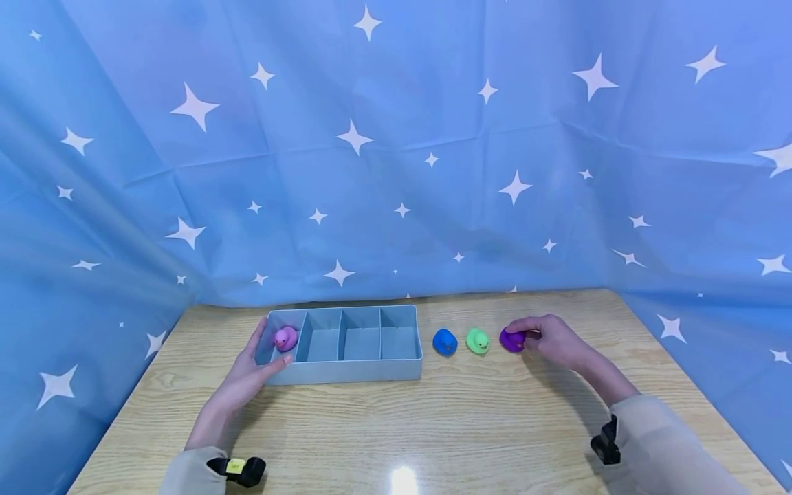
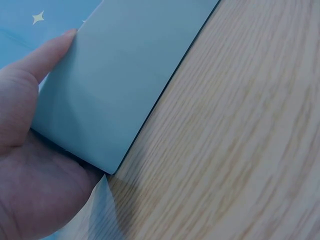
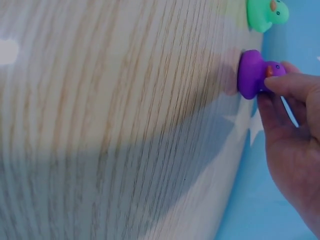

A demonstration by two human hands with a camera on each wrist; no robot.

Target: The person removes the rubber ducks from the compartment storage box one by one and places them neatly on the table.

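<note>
A grey-blue divided box stands on the table, a pink rubber duck in its leftmost compartment. My left hand holds the box's left end, thumb over the front rim and fingers along the left side. In the left wrist view, the palm of that hand lies against the box's end wall. My right hand pinches a purple rubber duck by its head between thumb and fingers. Seen from the right wrist, the purple duck sits at table level, its underside touching or nearly touching the wood.
Between the box and my right hand, a blue rubber duck and a green rubber duck sit in a row. The wooden table reaches back to a blue star-patterned cloth, which hangs behind and at both sides.
</note>
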